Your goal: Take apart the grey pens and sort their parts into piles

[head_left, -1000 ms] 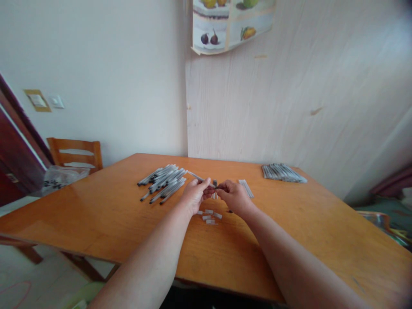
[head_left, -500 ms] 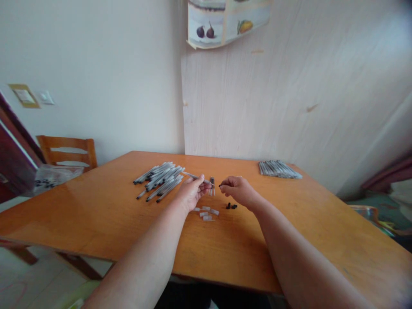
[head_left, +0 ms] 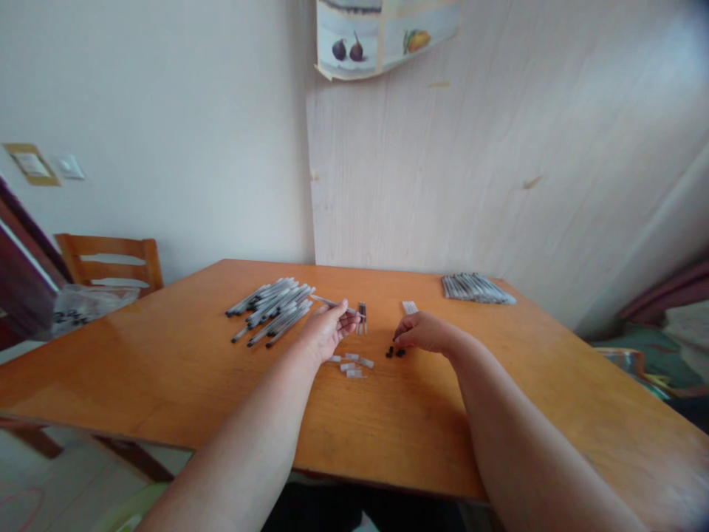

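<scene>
My left hand point(head_left: 326, 329) is closed around a thin grey pen barrel point(head_left: 328, 301) that sticks out up and to the left. My right hand point(head_left: 422, 332) is lowered to the table point(head_left: 166, 369), fingers pinched at a few small black pieces point(head_left: 394, 352); whether it holds one I cannot tell. A loose pile of grey pens point(head_left: 272, 309) lies left of my left hand. Small clear caps point(head_left: 352, 365) lie just below it. Dark thin parts point(head_left: 362, 318) lie between my hands.
A neat stack of grey pens point(head_left: 475, 289) lies at the table's far right, and a short white bundle point(head_left: 410, 307) lies behind my right hand. A wooden chair point(head_left: 111, 258) with a plastic bag point(head_left: 83, 304) stands at the far left. Walls close off the back.
My hands have pulled apart. The right hand moved right and down from the pen tip to the black pieces on the table. The left hand still holds the barrel.
</scene>
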The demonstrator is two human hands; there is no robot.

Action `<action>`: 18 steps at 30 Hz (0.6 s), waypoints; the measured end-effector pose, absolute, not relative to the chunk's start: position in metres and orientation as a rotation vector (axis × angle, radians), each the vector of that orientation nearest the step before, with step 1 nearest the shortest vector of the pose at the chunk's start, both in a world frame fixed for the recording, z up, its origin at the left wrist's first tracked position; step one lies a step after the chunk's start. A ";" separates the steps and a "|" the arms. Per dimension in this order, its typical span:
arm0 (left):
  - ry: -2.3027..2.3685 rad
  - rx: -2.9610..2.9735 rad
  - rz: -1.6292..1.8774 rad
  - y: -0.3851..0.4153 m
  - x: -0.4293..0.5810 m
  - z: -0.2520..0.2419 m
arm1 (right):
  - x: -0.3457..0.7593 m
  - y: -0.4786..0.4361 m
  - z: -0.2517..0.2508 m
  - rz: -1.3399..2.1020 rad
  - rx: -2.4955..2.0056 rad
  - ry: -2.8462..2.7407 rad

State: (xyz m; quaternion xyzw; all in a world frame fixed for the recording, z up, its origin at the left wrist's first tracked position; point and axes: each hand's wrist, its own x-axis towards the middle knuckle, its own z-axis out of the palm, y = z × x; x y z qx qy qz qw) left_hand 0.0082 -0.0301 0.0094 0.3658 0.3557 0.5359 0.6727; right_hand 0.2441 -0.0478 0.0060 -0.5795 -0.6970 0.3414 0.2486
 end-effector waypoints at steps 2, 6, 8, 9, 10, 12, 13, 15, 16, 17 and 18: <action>0.804 0.823 1.200 -0.030 0.008 0.009 | 0.245 -0.048 0.006 0.939 -1.576 -1.931; 0.806 0.820 1.192 -0.030 0.008 0.009 | 0.245 -0.049 0.007 0.931 -1.563 -1.970; 0.805 0.820 1.196 -0.029 0.008 0.009 | 0.245 -0.049 0.009 0.923 -1.567 -1.983; 0.804 0.821 1.198 -0.029 0.008 0.009 | 0.245 -0.050 0.009 0.919 -1.573 -1.988; 0.802 0.821 1.199 -0.029 0.008 0.009 | 0.244 -0.050 0.010 0.913 -1.581 -1.995; 0.798 0.825 1.195 -0.030 0.008 0.009 | 0.244 -0.050 0.012 0.902 -1.613 -2.014; 0.797 0.826 1.192 -0.030 0.008 0.009 | 0.244 -0.051 0.012 0.899 -1.633 -2.022; 0.798 0.833 1.184 -0.031 0.009 0.010 | 0.244 -0.050 0.013 0.893 -1.666 -2.023; 0.801 0.837 1.182 -0.031 0.009 0.010 | 0.243 -0.050 0.013 0.888 -1.677 -2.019; 0.805 0.841 1.182 -0.031 0.009 0.011 | 0.243 -0.050 0.012 0.878 -1.685 -2.014; 0.810 0.845 1.182 -0.032 0.009 0.011 | 0.242 -0.050 0.012 0.860 -1.690 -2.012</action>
